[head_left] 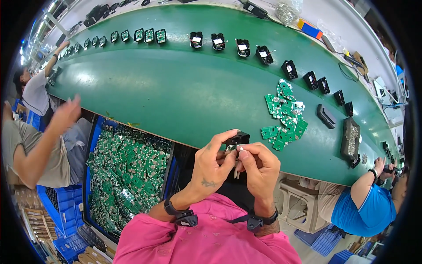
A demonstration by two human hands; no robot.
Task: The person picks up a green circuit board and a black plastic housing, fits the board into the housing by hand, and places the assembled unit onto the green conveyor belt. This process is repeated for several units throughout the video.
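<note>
At the near edge of the green bench, my left hand (pixel 210 160) is closed around a small black plastic housing (pixel 238 138), tilted with its opening toward me. Part of a circuit board or metal piece shows at its lower edge, mostly covered by fingers. My right hand (pixel 260 169) meets it from the right, thumb and forefinger pinched at the housing's rim on a small white piece (pixel 241 149). Its exact kind is too small to tell. Ahead and right of my hands lies a loose pile of green circuit boards (pixel 285 115).
Black housings (pixel 243 47) curve in a row along the bench (pixel 176 83). A dark tray of small parts (pixel 350 138) and a black casing (pixel 326 116) stand at right. A large bin of circuit boards (pixel 127 171) sits left below the edge. People work on both sides.
</note>
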